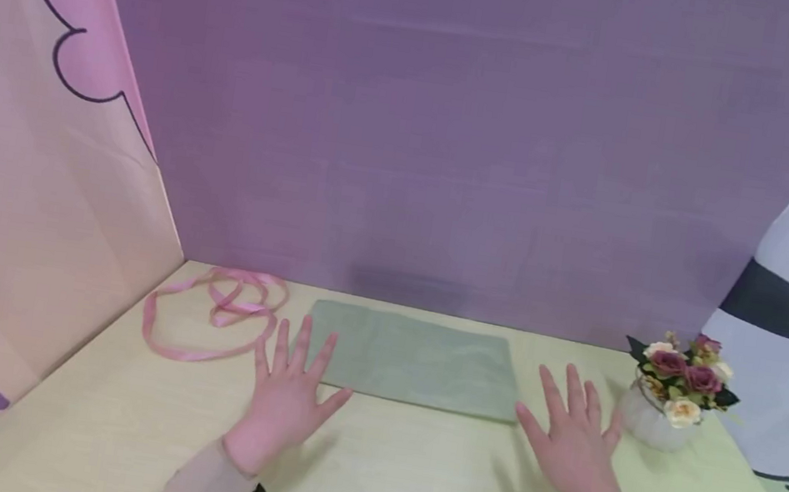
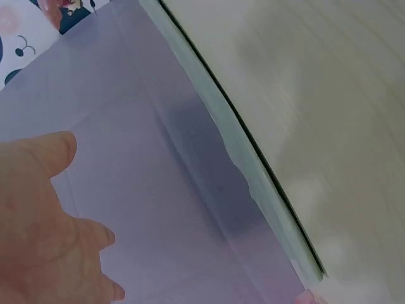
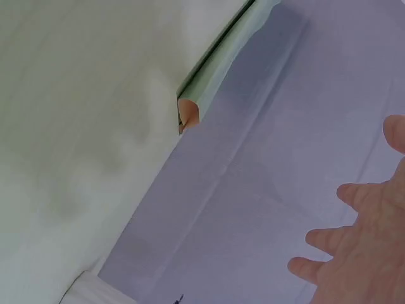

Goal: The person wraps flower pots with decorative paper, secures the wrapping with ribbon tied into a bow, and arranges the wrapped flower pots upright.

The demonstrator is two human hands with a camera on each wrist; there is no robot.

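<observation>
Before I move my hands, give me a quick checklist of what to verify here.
1. Left hand free: ok, fingers spread, holding nothing.
2. Right hand free: ok, fingers spread, holding nothing.
3. Green item lying on the table: ok.
4. Green item empty: cannot tell; too little of its inside shows.
5. Pink ribbon neatly wound: not ok, it lies in loose loops.
6. Flower pot upright: ok.

Head: farthest back and high up, looking forward and down over the table (image 1: 400, 474), left hand (image 1: 284, 407) and right hand (image 1: 573, 452).
Left wrist: close by that hand, low, tipped sideways, facing the purple wall (image 1: 454, 145).
Right wrist: just as close, tipped the other way.
All 3 share: purple wall, table, flat green piece (image 1: 416, 362).
</observation>
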